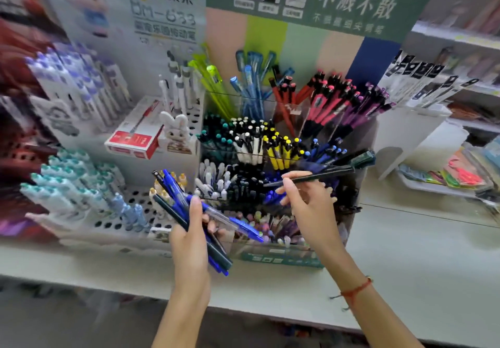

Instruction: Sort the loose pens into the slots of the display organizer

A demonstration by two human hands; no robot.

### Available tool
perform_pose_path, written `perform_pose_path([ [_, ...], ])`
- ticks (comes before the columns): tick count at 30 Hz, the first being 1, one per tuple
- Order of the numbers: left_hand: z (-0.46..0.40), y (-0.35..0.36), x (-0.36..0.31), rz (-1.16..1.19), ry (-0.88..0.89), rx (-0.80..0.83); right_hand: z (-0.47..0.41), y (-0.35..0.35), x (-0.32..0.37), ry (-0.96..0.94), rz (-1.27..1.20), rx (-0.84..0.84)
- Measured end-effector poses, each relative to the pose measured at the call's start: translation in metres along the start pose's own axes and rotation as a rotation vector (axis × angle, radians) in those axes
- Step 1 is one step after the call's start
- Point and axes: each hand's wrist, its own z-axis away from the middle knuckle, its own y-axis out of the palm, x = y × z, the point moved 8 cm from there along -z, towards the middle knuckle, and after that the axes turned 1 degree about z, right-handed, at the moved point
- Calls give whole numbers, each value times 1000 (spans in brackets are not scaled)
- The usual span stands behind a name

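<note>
A person stands at a pale shop counter [405, 274], sorting stock in a stationery aisle. The left hand [193, 235] grips a bundle of loose pens [189, 207], blue and dark ones fanned out above and below the fist. The right hand [305, 198] pinches a single dark pen [319, 175] between thumb and fingertips, held nearly level just above the lower slots of the tiered display organizer [281, 259], which stands directly beyond both hands. Its clear compartments hold pens grouped by colour: teal, white, yellow and blue in the middle row, red, pink and purple farther back. A green header board [338, 4] with Chinese lettering rises behind it. Left of the left hand sits a white perforated rack [130, 207] of capped pens, with a red-and-white box [135, 136] and a small rabbit figure [176, 131] above. Beyond the right hand, blurred shelves [460, 50] carry more stationery. A red string bracelet [357, 289] circles the right wrist.
</note>
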Motion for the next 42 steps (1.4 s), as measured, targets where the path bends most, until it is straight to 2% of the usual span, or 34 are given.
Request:
perform_pose_path([
  [3, -7, -8, -2, 23, -4, -3, -8, 21, -4, -54, 168, 44],
  [6, -9, -12, -3, 25, -25, -9, -16, 35, -9, -31, 318, 117],
  [9, -12, -15, -2, 28, -48, -19, -25, 33, -3, -24, 294, 115],
  [13, -16, -15, -2, 50, -50, -19, -24, 18, 25, -192, 207, -31],
  [16, -16, -13, 1, 49, -61, -16, -23, 24, 29, -286, 419, -40],
  [18, -15, -9, 3, 58, -73, -4, -24, 37, 24, -276, 635, 62],
  [19, -15, -8, 3, 60, -78, 2, -24, 41, 19, -251, 656, 116],
  [21, -14, -6, 3, 55, -75, 15, -22, 40, 18, -231, 523, 151],
  [23, -13, -2, 0, 47, -66, 36, -20, 32, 19, -218, 381, 98],
  [27, -7, 9, -1, 57, -82, 127, -17, 38, 9, -175, 494, 156],
  [30, -3, 16, -2, 58, -79, 181, -4, 24, 29, -192, 362, 43],
  [32, -2, 21, -2, 66, -78, 203, 15, 31, 34, -68, 203, 195],
  [34, -2, 26, 0, 67, -89, 224, 35, 41, 30, 40, 162, 365],
  [40, 5, 39, 9, -7, -129, 261, 41, 26, 18, 120, 52, 388],
  [42, 9, 44, 12, -25, -145, 276, 39, 19, 17, 110, 19, 338],
])
